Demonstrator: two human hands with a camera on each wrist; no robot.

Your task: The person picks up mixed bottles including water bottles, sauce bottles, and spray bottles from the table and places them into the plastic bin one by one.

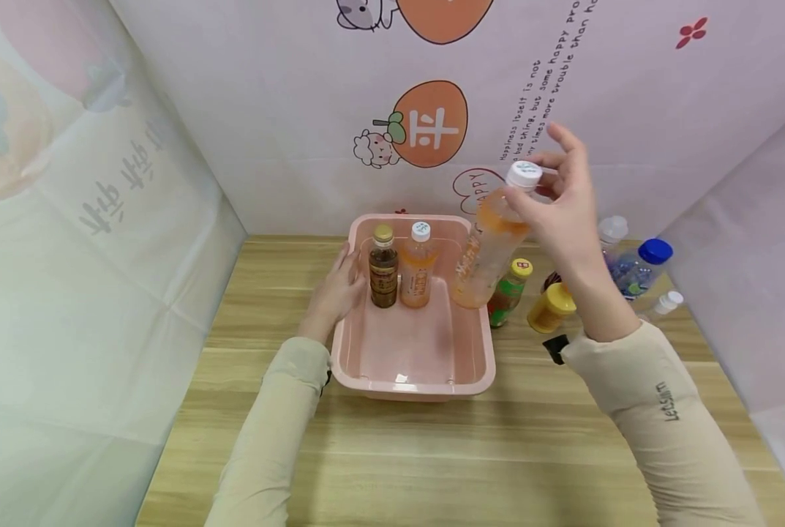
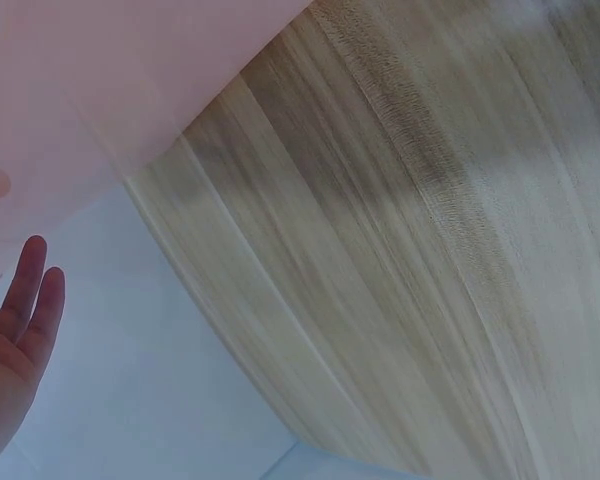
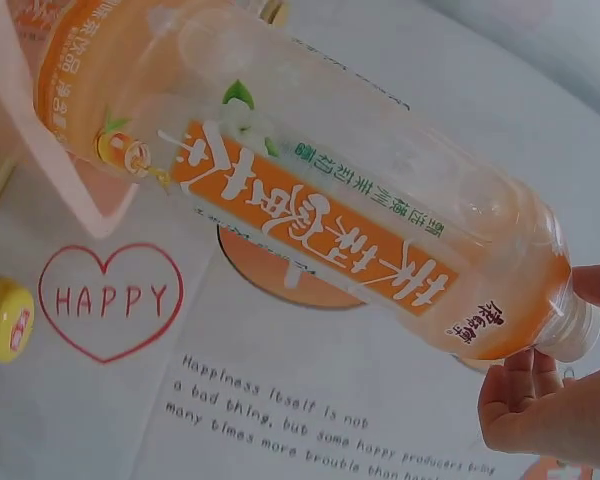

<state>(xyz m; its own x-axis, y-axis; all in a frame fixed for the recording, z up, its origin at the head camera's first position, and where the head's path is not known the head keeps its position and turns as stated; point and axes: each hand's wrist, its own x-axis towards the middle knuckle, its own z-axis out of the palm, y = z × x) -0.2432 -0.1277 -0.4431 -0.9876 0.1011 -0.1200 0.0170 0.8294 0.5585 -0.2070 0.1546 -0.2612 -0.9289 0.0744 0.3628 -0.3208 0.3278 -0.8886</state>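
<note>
Wood-grain worktop (image 1: 425, 468) lies nearest, pink tub (image 1: 412, 388) standing on it. Left hand (image 1: 335, 293) rests at the tub's left rim, fingers extended and gripping nothing; two show straight in the left wrist view. Right hand (image 1: 566, 208) is raised at the right side, thumb and fingers pinching the held bottle (image 1: 491, 252) at the neck, just below its white cap, one finger lifted away. Held bottle tilts, base toward the tub's right wall; contact with the rim cannot be told. Inside, toward the far end, brown bottle (image 1: 383, 278) and orange bottle (image 1: 416, 278) stand upright side by side. Step in hand, as judged: probably loading the tub, though unloading is not ruled out. If loading, next move calls for bringing the base within the rim, righting the bottle and lowering it beside the orange one without a knock, left hand steadying. Right of the tub: green-label bottle (image 1: 507, 296), yellow bottle (image 1: 550, 307), blue-capped bottle (image 1: 639, 271). Farthest: printed sheet (image 1: 300, 146).
</note>
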